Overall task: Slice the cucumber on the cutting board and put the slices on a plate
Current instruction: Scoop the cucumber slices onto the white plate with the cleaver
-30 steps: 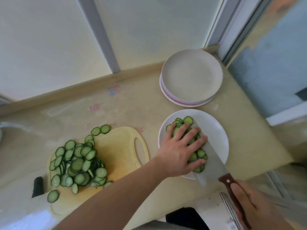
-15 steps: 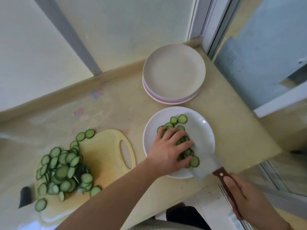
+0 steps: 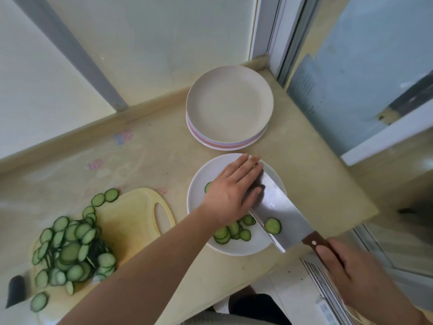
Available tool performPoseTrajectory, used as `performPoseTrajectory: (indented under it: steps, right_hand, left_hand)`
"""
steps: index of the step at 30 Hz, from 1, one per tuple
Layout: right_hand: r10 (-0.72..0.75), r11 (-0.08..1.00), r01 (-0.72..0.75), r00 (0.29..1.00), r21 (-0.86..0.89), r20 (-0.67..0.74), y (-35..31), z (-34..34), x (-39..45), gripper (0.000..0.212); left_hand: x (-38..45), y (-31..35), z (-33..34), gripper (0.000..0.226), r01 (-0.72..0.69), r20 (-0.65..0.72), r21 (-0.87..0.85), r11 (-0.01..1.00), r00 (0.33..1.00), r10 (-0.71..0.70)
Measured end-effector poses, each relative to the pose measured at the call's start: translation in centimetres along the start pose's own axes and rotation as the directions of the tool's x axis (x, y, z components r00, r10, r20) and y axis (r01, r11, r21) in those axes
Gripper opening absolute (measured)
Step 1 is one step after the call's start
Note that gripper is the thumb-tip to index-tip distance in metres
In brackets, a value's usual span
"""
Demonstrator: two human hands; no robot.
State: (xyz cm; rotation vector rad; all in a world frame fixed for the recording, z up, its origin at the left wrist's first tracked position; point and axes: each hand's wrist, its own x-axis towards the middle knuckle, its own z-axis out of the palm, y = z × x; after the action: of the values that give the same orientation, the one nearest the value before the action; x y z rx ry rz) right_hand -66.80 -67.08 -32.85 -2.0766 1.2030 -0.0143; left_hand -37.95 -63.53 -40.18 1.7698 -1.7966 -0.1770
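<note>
Left hand (image 3: 230, 193) fingers (image 3: 246, 168) straight together, flat on cleaver (image 3: 278, 207) over plate (image 3: 199, 184); one slice (image 3: 272, 226) sits handle-side, toward right hand (image 3: 351, 275) gripping handle.

A stack of plates (image 3: 229, 106) sits on the beige counter (image 3: 150, 160), near its far right corner. The top plate is cream; pink and lilac rims show beneath it. Left of the stack, faint pink and blue marks (image 3: 123, 137) stain the counter. Behind the stack rises a pale wall, and to its right a window frame (image 3: 269, 31).
</note>
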Motion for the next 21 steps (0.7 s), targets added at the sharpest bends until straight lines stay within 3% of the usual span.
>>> performPoseTrajectory:
  steps: [4, 9, 12, 16, 21]
  right_hand:
    - [0.014, 0.999, -0.014, 1.000, 0.030, 0.001, 0.3, 0.1, -0.2, 0.063]
    - [0.079, 0.993, -0.079, 0.997, 0.093, 0.007, 0.6, 0.3, -0.4, 0.078]
    - [0.077, 0.996, -0.076, 0.997, 0.054, -0.018, 0.8, 0.4, -0.5, 0.087]
    - [0.039, 0.999, -0.038, 0.998, 0.024, -0.046, 0.7, 0.9, -0.5, 0.081]
    - [0.044, 0.997, -0.039, 0.995, 0.059, -0.094, 0.5, 1.0, -0.6, 0.076]
  left_hand:
    - [-1.4, -0.6, 0.5, 0.048, -0.041, -0.011, 0.010, 0.999, 0.999, 0.042]
    - [-3.9, -0.6, 0.6, 0.044, -0.031, 0.073, 0.084, 0.996, 0.997, 0.025]
    - [-4.1, 0.1, 0.2, 0.040, -0.035, 0.006, 0.053, 0.998, 0.999, 0.035]
    - [-2.5, 1.5, 0.2, 0.053, -0.047, 0.042, 0.015, 0.999, 0.998, 0.047]
    - [-3.0, 1.3, 1.2, 0.045, -0.018, 0.044, -0.008, 1.000, 0.999, 0.019]
